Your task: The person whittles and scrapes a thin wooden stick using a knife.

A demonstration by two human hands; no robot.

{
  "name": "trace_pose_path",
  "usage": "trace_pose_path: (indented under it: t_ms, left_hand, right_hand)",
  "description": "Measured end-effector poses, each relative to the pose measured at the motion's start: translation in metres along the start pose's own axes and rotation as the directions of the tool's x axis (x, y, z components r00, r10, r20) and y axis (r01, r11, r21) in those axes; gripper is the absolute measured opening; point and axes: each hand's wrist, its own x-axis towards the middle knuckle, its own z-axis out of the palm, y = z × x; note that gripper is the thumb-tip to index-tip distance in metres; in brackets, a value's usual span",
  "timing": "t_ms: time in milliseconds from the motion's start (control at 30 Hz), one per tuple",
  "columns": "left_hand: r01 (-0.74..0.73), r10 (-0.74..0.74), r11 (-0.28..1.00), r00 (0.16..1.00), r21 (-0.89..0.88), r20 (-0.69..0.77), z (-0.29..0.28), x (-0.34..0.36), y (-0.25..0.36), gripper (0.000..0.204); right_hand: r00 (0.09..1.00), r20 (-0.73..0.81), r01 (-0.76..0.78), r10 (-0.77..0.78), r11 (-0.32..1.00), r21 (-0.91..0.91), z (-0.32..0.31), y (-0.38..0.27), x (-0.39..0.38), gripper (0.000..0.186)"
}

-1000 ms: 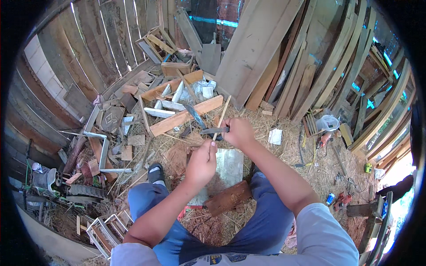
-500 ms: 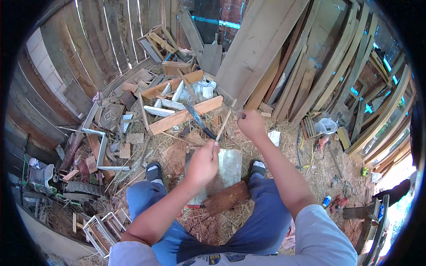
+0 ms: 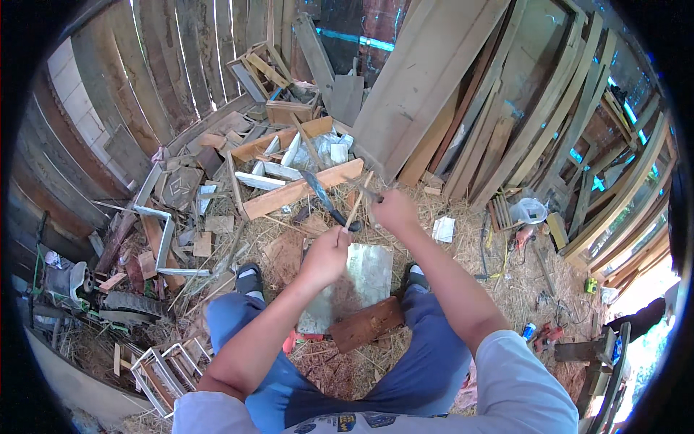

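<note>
My left hand [image 3: 325, 258] is closed around the lower end of a thin pale wooden stick [image 3: 358, 197], which slants up and away. To its right, my right hand [image 3: 395, 213] grips a knife [image 3: 370, 194] by its handle. The knife's narrow, slightly blurred blade points up and left, close to the stick; whether they touch I cannot tell. Just beyond my left hand lies a machete [image 3: 322, 197] with a curved dark blade and black handle, against a wooden frame. Below my hands, a worn grey board [image 3: 371, 271] lies between my feet, with a reddish-brown wood block [image 3: 367, 325] at its near end.
A wooden frame [image 3: 303, 189] holding offcuts stands ahead on the straw-strewn floor. Scrap wood and a zigzag white strip [image 3: 168, 242] lie left, near a wheeled machine [image 3: 79, 289]. Long planks [image 3: 434, 79] lean at the back right. A clear bucket [image 3: 529, 210] stands right.
My right hand has moved left and slightly down, bringing the knife blade nearer the stick. My left hand has shifted slightly left and still holds the stick.
</note>
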Motion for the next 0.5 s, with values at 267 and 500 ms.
trace_pose_path:
  t_ms: [267, 500]
  left_hand:
    - [-0.090, 0.090, 0.995, 0.996, -0.049, 0.014, -0.005, -0.005, -0.001, 0.033]
    - [0.005, -0.006, 0.997, 1.000, -0.076, -0.008, -0.015, 0.003, 0.008, 0.035]
  right_hand:
    - [0.972, -0.127, -0.187, 0.197, 0.978, 0.089, -0.017, 0.066, 0.028, 0.034]
    - [0.990, -0.112, 0.088, -0.081, 0.995, 0.050, -0.012, 0.027, -0.002, 0.033]
